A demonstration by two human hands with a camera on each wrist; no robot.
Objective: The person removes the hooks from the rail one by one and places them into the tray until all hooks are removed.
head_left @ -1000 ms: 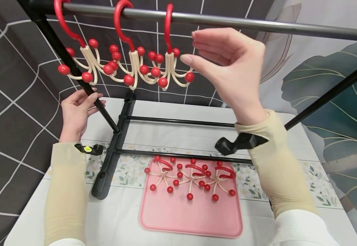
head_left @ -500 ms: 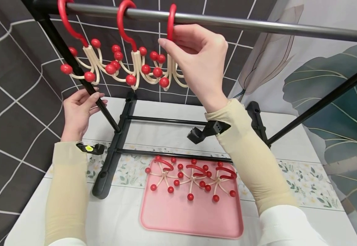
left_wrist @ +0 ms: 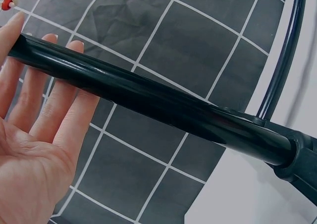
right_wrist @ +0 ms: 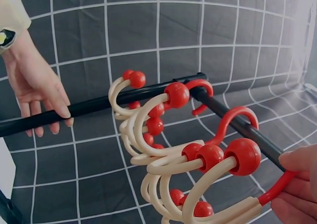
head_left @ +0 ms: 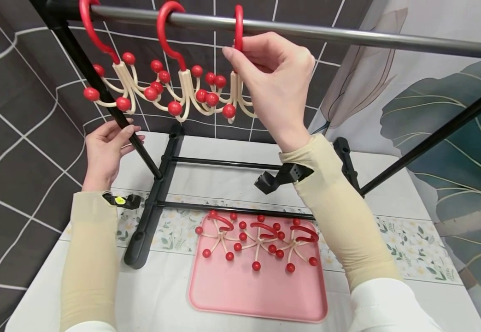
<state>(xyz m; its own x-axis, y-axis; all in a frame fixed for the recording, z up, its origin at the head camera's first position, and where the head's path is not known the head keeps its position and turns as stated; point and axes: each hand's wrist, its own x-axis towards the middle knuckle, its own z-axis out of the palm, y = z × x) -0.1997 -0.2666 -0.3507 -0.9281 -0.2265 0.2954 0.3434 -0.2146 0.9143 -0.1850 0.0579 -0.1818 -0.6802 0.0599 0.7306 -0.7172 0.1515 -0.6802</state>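
Three octopus-shaped hangers with red hooks, cream arms and red ball tips hang from the grey top bar of a black rack. Thumb and fingers of my right hand pinch the hook of the rightmost hanger, just below the bar; the hand covers part of its arms. To its left hang the middle hanger and the leftmost hanger. My left hand holds the slanted left post of the rack between thumb and fingers.
A pink tray lies on the white table, bearing three more such hangers along its far side. Two black crossbars link the rack's feet low down. A dark tiled-pattern curtain stands behind and left, a leaf-printed one at right.
My right hand has come left from beside the rightmost hanger and taken hold of its hook. That hook has since shifted slightly right along the bar. My left hand keeps its place.
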